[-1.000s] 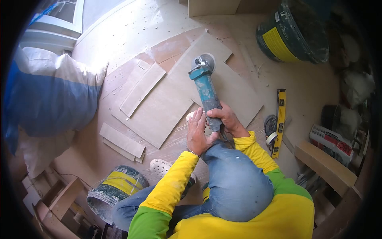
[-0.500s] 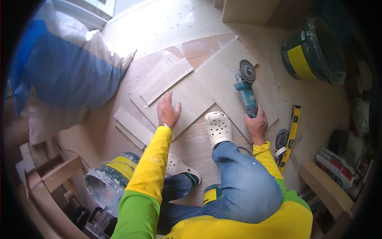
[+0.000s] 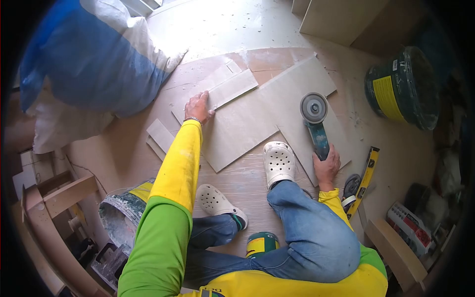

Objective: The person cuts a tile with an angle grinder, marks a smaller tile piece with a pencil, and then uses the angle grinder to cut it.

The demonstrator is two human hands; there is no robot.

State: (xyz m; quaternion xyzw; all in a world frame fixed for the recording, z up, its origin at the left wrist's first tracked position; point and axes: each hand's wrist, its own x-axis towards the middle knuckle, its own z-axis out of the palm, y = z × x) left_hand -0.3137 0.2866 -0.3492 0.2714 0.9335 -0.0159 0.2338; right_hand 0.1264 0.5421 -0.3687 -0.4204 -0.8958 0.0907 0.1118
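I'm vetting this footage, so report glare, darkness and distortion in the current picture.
Head view: glare whitens the floor near the top; head view: corners black, inside of the upper-right bucket dim; head view: wooden frame at lower left looks bowed, probably by the lens.

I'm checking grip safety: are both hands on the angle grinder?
No, only the right hand holds the angle grinder; the left hand is at the end of a tile strip.
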